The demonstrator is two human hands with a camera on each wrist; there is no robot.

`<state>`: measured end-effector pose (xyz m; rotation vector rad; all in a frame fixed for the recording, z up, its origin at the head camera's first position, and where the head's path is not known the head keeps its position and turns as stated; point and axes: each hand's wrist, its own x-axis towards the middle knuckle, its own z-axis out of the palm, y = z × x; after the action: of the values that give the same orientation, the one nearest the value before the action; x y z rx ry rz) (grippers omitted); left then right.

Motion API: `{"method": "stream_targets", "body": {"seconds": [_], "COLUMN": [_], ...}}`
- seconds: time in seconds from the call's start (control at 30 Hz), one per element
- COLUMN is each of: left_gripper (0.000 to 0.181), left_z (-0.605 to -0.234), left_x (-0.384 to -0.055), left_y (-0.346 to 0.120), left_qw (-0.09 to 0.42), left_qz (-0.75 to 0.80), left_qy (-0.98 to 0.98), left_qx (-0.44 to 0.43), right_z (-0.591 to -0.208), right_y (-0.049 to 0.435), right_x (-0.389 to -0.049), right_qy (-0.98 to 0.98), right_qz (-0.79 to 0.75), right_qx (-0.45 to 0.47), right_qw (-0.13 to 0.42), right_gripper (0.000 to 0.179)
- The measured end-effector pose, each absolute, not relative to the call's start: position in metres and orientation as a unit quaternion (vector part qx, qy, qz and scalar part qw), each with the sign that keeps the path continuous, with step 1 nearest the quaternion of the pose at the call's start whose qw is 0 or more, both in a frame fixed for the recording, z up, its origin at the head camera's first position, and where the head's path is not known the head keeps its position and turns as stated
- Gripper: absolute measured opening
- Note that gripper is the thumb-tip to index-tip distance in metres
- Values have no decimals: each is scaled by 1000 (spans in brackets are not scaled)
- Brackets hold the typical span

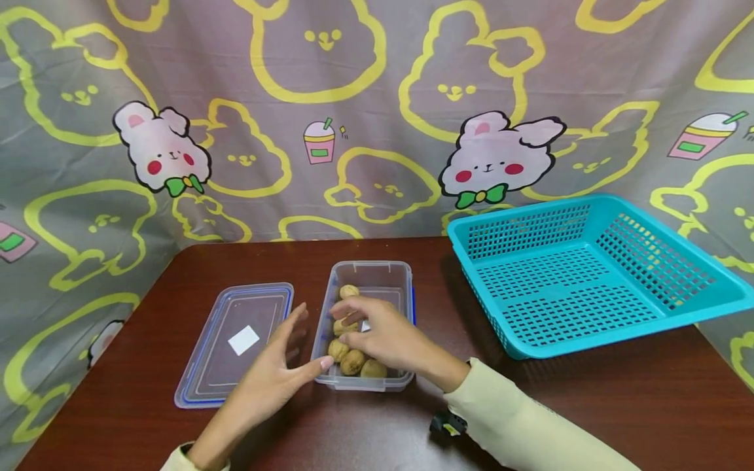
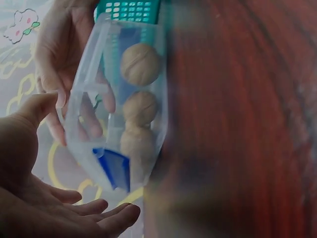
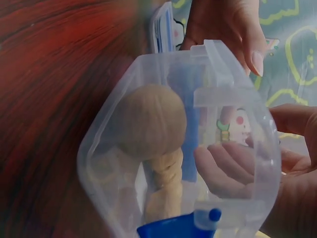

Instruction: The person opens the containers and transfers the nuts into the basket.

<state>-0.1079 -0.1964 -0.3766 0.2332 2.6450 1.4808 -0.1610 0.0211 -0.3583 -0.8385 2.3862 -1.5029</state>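
Greyish cloth backdrop (image 1: 377, 124), printed cartoon rabbits (image 1: 497, 160), red-brown table (image 1: 353, 432)

Looks like a curtained-off nook; cannot tell whether in a home. Closed in by cartoon-rabbit fabric (image 1: 377, 124), hung behind and beside a dark wood-grain bench (image 1: 432, 291).

Left grip (image 1: 272, 371) spread, thumb (image 1: 312, 371) wide of fingers (image 1: 288, 325); right grip (image 1: 384, 333) relaxed, loosely curved.
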Motion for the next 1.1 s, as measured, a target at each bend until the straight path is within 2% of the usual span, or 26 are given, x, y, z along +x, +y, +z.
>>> {"method": "stream_targets", "body": {"seconds": [0.3, 0.43, 0.7, 1.1], "left_gripper": [116, 121, 126, 127], "left_z": [-391, -395, -397, -394], "left_x": [-111, -112, -112, -111], "left_y": [-182, -179, -176, -175], "left_qw": [79, 75, 75, 89], "left_qz": [484, 486, 497, 496], "left_qy": [868, 866, 858, 858], "left_qx": [83, 96, 106, 99], "right_z": [-366, -366, -369, -370], "right_y": [27, 24, 21, 9], "right_x": [-165, -166, -168, -165], "right_qy": [808, 816, 829, 844], "right_qz": [-494, -480, -455, -441], "right_qx": [-301, -298, -308, -271], "right_qw": [117, 121, 106, 139], "right_gripper": [31, 30, 31, 33]}}
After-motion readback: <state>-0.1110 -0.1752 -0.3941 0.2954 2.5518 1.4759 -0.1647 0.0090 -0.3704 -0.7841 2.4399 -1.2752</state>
